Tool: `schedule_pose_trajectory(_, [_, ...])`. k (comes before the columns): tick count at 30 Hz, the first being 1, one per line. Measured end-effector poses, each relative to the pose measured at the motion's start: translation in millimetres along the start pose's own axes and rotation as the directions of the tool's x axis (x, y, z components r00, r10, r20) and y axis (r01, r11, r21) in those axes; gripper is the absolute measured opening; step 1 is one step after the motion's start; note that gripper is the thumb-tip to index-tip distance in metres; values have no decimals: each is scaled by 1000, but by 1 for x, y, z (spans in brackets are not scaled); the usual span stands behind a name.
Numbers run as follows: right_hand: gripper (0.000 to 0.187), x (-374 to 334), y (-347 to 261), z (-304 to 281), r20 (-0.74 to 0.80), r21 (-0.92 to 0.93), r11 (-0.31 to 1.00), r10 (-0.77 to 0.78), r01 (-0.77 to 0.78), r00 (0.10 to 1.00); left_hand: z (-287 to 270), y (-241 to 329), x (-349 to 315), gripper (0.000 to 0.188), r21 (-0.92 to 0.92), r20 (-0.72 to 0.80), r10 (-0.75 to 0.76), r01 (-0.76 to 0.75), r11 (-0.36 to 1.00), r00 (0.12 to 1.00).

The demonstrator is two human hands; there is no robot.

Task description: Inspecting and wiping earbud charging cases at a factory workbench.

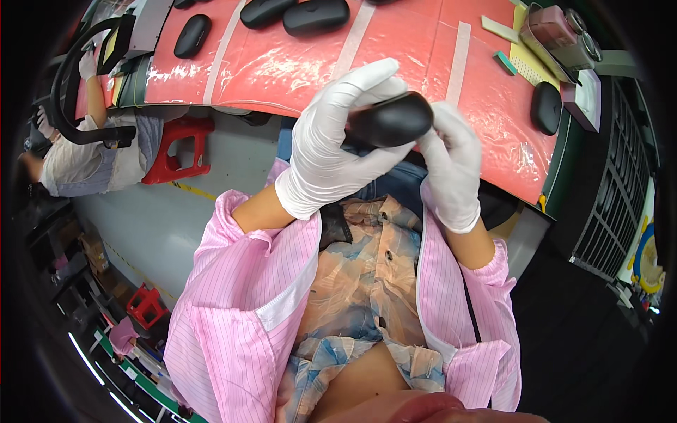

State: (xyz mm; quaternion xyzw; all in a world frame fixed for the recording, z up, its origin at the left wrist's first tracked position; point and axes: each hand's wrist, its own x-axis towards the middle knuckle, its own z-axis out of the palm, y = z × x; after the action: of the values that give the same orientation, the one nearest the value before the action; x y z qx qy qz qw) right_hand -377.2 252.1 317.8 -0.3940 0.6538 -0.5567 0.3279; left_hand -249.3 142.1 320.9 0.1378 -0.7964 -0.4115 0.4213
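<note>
Just over the near edge of the table, I hold a smooth black oval case (pixel 395 120), shaped like a hard glasses case. My white-gloved left hand (pixel 335 137) is wrapped round its left end, with the thumb below and the fingers above. My right hand (pixel 451 162), gloved too and slightly blurred, has its bent fingers against the right end of the case. Similar black cases lie on the red table cover: one (pixel 192 37) at the far left, a larger one (pixel 316 17) at the back middle, and another (pixel 546 108) at the right edge.
Pale tape strips (pixel 458 63) cross the red cover (pixel 282 70). A small green block (pixel 505 63) lies near a tray with jars (pixel 557 42) at back right. A black curved frame (pixel 60 92) and a red stool (pixel 180 149) stand left, beside a co-worker (pixel 95 162).
</note>
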Motion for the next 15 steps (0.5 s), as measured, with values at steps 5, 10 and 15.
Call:
schedule_pose_trajectory(5, [23,-3,0,10,-59,427,885,230,-184,971,-1,3,2,76,169,68,-110,97,981,992])
schedule_pose_trajectory(10, [46,-6,-8,21,116,-660,497,-674,564,730,-4,3,-4,81,336,76,-104,73,939,992])
schedule_pose_trajectory(15, [38,3,-3,4,-90,-271,937,-252,220,964,-6,-1,-7,73,277,31,45,-52,960,998])
